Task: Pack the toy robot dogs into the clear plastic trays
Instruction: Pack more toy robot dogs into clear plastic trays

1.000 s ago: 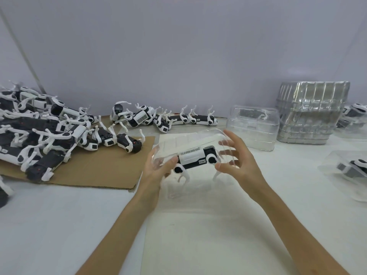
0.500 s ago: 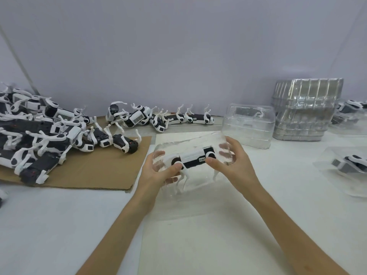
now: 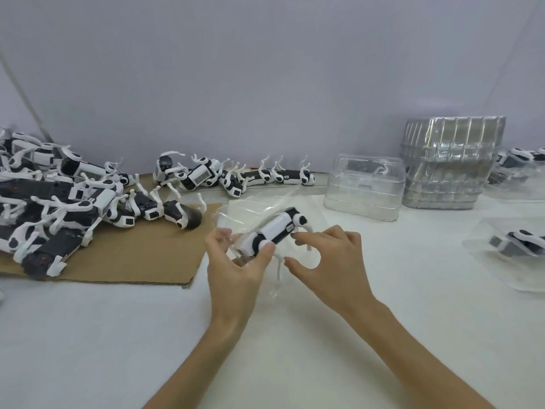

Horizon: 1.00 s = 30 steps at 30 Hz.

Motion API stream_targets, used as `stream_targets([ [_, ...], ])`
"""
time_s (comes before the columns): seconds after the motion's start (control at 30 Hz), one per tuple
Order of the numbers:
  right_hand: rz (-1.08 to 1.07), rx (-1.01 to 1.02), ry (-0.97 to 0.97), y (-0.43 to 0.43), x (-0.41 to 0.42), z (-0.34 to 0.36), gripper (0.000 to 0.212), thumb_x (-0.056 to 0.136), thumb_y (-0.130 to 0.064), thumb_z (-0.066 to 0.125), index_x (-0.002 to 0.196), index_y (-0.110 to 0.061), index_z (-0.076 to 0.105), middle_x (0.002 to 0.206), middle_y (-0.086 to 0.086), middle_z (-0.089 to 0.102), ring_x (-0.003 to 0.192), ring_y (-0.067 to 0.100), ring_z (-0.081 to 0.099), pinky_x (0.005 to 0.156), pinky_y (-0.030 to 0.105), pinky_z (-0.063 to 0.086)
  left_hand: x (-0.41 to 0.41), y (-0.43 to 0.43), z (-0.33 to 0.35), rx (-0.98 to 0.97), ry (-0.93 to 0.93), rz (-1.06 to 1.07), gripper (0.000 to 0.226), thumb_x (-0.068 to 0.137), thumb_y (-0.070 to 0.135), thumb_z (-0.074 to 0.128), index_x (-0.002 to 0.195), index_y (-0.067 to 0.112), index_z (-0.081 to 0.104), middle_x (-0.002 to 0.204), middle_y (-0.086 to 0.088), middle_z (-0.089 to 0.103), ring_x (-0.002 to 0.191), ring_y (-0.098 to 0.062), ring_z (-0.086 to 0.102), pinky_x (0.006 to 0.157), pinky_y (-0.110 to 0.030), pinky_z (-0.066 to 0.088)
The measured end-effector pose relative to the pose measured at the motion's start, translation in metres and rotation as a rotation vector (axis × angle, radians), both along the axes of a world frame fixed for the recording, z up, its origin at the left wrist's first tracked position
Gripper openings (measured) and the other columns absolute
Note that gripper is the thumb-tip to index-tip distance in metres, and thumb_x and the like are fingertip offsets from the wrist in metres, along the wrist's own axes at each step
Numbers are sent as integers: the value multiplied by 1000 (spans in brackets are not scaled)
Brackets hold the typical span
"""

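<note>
Near the middle of the table (image 3: 88, 335) the left hand (image 3: 233, 261) pinched the near end of a toy robot dog (image 3: 274, 231) between thumb and curled fingers. The clear plastic tray (image 3: 244, 211) about it was so transparent that its outline was hard to trace, and whether the dog sat fully inside could not be told. The right hand (image 3: 333, 261) was loosely spread, forefinger touching the dog's side, thumb apart; at the left edge more dogs (image 3: 59, 202) lay heaped on cardboard (image 3: 132, 255), the pile cut off by the frame, and stacked trays (image 3: 451, 163) stood toward the far right corner
</note>
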State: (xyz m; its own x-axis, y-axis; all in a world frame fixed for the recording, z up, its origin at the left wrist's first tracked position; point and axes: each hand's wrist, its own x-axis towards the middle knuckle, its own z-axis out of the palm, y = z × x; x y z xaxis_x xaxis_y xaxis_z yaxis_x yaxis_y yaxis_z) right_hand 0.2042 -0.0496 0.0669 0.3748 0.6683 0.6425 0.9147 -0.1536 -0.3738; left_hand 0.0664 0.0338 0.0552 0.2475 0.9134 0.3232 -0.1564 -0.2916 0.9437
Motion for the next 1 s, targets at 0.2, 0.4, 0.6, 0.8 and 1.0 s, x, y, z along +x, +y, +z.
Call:
stream_targets([
  [0.2,-81,-51,43,2,-2,-7,62,62,-79,46,80,-27,74,61,-30,32,74,15,52,80,32,27,3,-16,-6,160,38,-42,62,68,39,84,111,47,41,112,24,59,86,-5,68,68,-21,55],
  [0.4,-125,20,-29,3,0,-13,35,70,-61,54,72,-29,69,65,-16,64,70,12,36,80,32,28,2,-16,-7,187,28,-91,69,65,48,82,120,35,42,117,11,61,91,-14,71,75,-34,59],
  [0.6,-151,88,-93,6,5,-14,28,73,-55,61,74,-27,69,66,-16,64,74,11,34,81,33,30,6,-14,-4,199,106,-2,65,61,58,78,110,51,36,111,35,56,87,-2,67,73,-29,57],
  [0.8,-164,137,-42,11,3,-15,35,73,-57,57,77,-27,74,68,-15,67,72,9,37,83,33,30,9,-8,-3,204,109,102,78,60,60,81,119,34,38,110,32,54,84,-8,67,75,-51,57],
  [1.0,-118,64,43,12,2,-18,39,75,-63,54,87,-32,74,76,-15,71,73,6,43,96,30,26,8,-8,-4,285,135,164,78,63,55,84,120,44,33,111,30,53,84,-4,64,73,-34,56],
])
